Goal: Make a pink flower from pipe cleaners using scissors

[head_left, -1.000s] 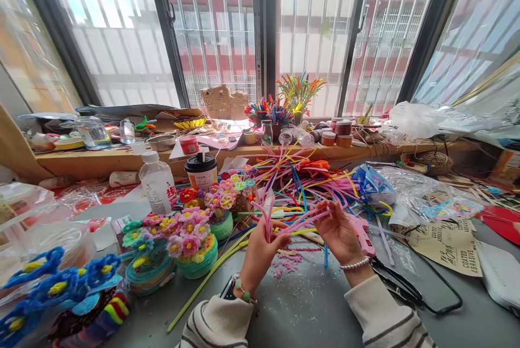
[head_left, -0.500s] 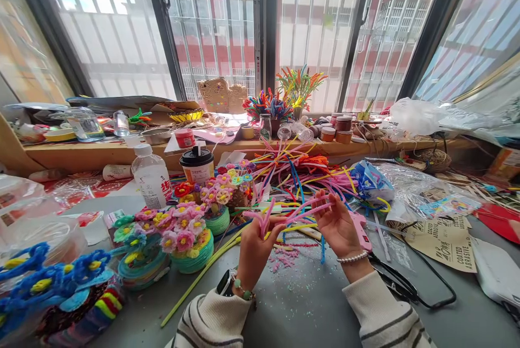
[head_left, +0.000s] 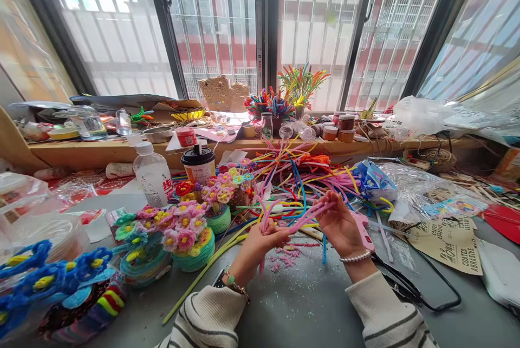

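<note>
Pink pipe cleaners [head_left: 305, 219] stretch between my two hands above the grey table. My left hand [head_left: 260, 245] is closed round one end, with loose pink ends sticking up and one hanging below the fist. My right hand [head_left: 338, 226] grips the other end between thumb and fingers. Just beneath lie small pink clippings [head_left: 286, 259]. Behind the hands spreads a big heap of loose pipe cleaners [head_left: 300, 166] in pink, orange, yellow and blue. A pink glue gun [head_left: 363, 231] rests beside my right hand, partly hidden by it.
Pots of pipe-cleaner flowers [head_left: 184, 231] stand at the left, near a clear bottle [head_left: 152, 177] and a lidded cup [head_left: 197, 164]. A black cable [head_left: 434, 304] and sandpaper sheets [head_left: 442, 245] lie at the right. Jars [head_left: 346, 123] line the wooden sill.
My left hand has turned over, its back now more upward, and one pink end now hangs below it. My right hand keeps its hold with little movement. The view has shifted slightly.
</note>
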Tool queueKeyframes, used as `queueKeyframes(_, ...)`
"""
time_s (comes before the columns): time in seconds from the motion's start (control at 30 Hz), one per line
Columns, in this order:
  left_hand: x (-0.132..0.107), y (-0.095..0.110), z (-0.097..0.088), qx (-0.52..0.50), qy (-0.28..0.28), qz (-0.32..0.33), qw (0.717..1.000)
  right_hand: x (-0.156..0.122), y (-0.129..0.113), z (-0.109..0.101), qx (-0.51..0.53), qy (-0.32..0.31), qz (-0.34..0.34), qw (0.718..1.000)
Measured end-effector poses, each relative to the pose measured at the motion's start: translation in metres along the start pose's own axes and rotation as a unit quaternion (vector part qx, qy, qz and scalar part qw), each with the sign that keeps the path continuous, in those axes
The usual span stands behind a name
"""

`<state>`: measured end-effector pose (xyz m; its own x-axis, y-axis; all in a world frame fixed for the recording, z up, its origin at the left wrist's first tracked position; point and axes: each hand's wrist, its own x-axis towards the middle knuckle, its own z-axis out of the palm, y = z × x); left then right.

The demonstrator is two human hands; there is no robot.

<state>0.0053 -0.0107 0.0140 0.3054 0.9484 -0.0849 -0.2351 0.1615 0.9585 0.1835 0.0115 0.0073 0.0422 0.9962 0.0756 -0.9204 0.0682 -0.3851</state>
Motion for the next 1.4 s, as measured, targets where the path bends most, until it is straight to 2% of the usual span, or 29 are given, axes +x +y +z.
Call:
queueKeyframes(0.13, -0.001, 0.001, 0.000, -0.036, -0.026, -0.040, 0.998, -0.003, -0.002, 0.001, 0.004, -0.022, -0.003, 1.000)
queueKeyframes(0.33, 0.000, -0.001, -0.003, -0.082, -0.039, -0.091, 0.992, -0.005, -0.004, 0.000, -0.011, -0.001, -0.003, 1.000)
queueKeyframes(0.57, 0.001, -0.004, -0.005, -0.096, -0.037, -0.067, 0.992, -0.009, -0.004, 0.002, 0.009, -0.046, 0.019, 0.999)
queueKeyframes(0.73, 0.003, -0.005, -0.005, -0.068, -0.013, -0.022, 0.997, -0.010, -0.003, 0.002, 0.024, -0.082, 0.045, 0.995)
queueKeyframes(0.9, 0.000, -0.003, 0.000, -0.028, -0.005, 0.001, 1.000, -0.011, -0.004, 0.001, 0.009, -0.075, 0.055, 0.996)
queueKeyframes(1.03, 0.000, -0.003, 0.001, -0.017, 0.047, 0.030, 0.998, -0.010, -0.006, -0.002, -0.100, -0.017, 0.055, 0.993)
queueKeyframes(1.2, 0.006, -0.005, -0.006, 0.008, 0.129, 0.086, 0.988, -0.007, -0.008, -0.006, -0.261, 0.037, 0.018, 0.964)
queueKeyframes(1.4, 0.008, -0.006, -0.010, 0.053, 0.133, 0.135, 0.980, -0.007, 0.000, -0.009, -0.401, 0.062, -0.042, 0.913)
